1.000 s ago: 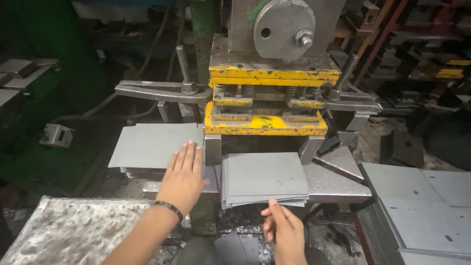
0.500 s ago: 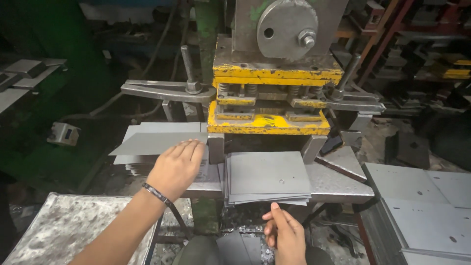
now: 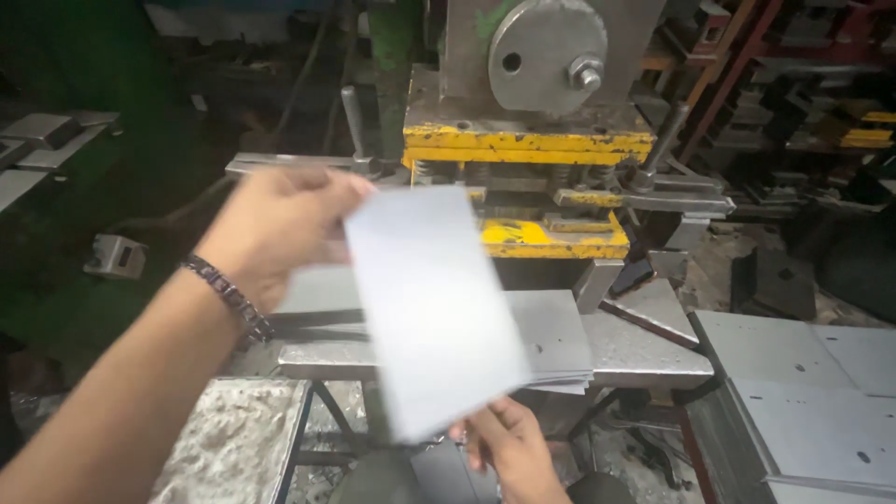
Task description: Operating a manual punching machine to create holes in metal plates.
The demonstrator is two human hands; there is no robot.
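My left hand (image 3: 280, 229) is raised in front of the press and grips the top left edge of a thin grey metal sheet (image 3: 434, 308), which is tilted and blurred in mid-air. My right hand (image 3: 509, 448) is low at the sheet's bottom edge and touches it from below. Behind the sheet lies a stack of grey metal sheets (image 3: 555, 336) on the steel press table (image 3: 644, 359). Above it stands the yellow press head (image 3: 532, 145) with a round grey wheel (image 3: 546, 42). A dark beaded bracelet sits on my left wrist.
More grey sheets are piled at the right (image 3: 812, 392). A speckled metal plate (image 3: 233, 439) lies at the lower left. A long lever bar (image 3: 653, 201) juts from the press. Dark racks with metal parts fill the back right, and a small metal block (image 3: 114, 254) lies on the floor at left.
My left hand lifted a sheet off the left pile and swung it up and to the right, in front of the press. My right hand stays low, now at the sheet's bottom edge.
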